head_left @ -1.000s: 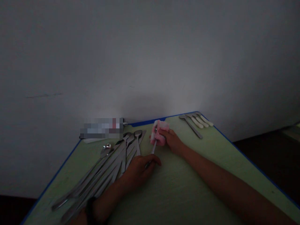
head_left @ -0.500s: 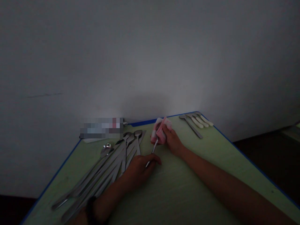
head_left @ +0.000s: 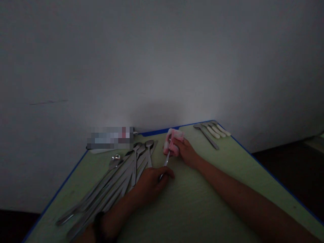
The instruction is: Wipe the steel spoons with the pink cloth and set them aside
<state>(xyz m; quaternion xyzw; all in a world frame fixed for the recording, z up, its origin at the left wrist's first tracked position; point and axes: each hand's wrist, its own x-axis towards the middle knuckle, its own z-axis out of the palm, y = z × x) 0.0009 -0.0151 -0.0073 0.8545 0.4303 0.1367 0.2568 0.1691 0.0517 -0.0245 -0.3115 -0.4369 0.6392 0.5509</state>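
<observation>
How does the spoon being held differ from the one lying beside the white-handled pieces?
The held spoon is in the left hand, its far end in the pink-and-white cloth; the lying spoon rests untouched on the table. The held spoon's handle slants near-left, the lying spoon's near-right. Both look metallic.

Bare left hand (head_left: 154, 182), back uppermost, fingers curled to grip; bare right hand (head_left: 186, 153), gripping, forward and right of the left hand, right forearm (head_left: 233, 192) outstretched.
</observation>
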